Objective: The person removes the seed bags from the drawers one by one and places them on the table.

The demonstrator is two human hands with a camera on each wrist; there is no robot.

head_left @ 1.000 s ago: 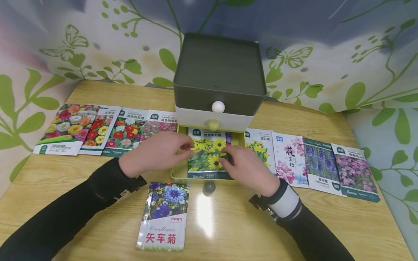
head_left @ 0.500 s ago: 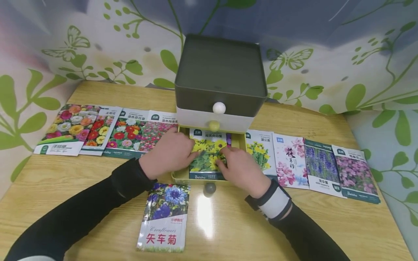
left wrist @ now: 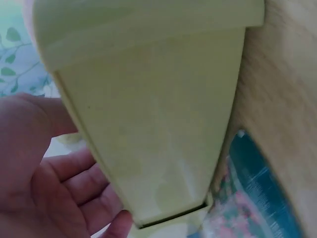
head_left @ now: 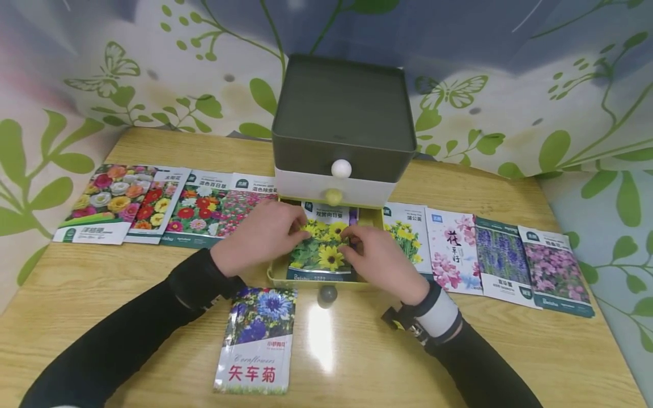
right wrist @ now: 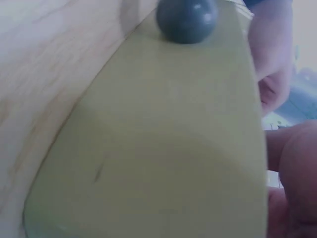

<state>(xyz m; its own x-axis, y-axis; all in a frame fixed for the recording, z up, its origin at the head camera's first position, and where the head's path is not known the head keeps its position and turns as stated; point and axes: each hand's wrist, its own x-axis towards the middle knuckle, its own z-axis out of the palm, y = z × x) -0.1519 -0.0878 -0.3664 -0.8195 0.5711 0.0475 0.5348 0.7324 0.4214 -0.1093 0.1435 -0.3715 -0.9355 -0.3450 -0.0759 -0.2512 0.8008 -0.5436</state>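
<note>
A seed packet with yellow sunflowers (head_left: 321, 255) lies in the pulled-out yellow drawer (head_left: 306, 281), slightly tilted. My left hand (head_left: 262, 235) pinches its left edge, thumb and fingertips over the flowers. At the right edge, my right hand (head_left: 385, 258) pinches it between thumb and forefinger. In the left wrist view, the left fingers (left wrist: 86, 191) reach over the wall of the drawer. The right wrist view shows the drawer front with its grey knob (right wrist: 187, 20), the right fingers behind the rim. A purple strip of another packet (head_left: 353, 216) shows beneath, mostly hidden.
A dark grey and white drawer box (head_left: 344, 107) stands behind the drawer, with a white knob (head_left: 341, 169) and a yellow-green knob (head_left: 334, 196). A cornflower packet (head_left: 255, 340) lies in front. Several flower packets line the table left (head_left: 102, 204) and right (head_left: 502, 260).
The sunflower packet has turned a little and its lower end has shifted left. My left hand first moved right to the packet's edge; the right hand has stayed near the right edge.
</note>
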